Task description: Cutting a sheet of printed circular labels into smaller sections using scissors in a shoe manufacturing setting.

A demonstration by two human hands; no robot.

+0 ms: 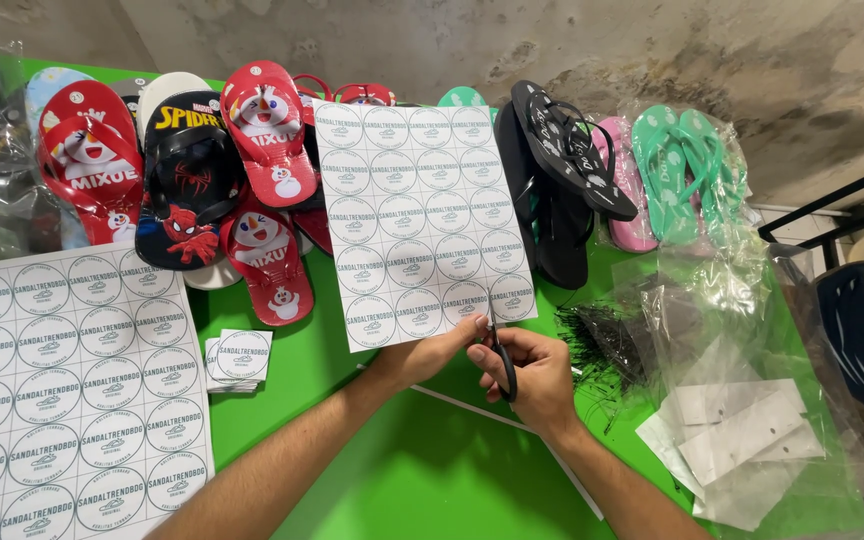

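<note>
My left hand (430, 355) pinches the bottom edge of a white sheet printed with rows of round labels (414, 215) and holds it upright over the green table (392, 470). My right hand (530, 375) grips black scissors (500, 352) by the handles. The blades point up into the sheet's lower right edge, between two columns of labels. Both forearms reach in from the bottom of the view.
Another label sheet (62, 390) lies flat at the left, with a small stack of cut square labels (238, 360) beside it. Red, black, pink and green flip-flops (252, 170) line the back. Clear plastic bags (742, 400) and black plastic ties (602, 345) lie at the right.
</note>
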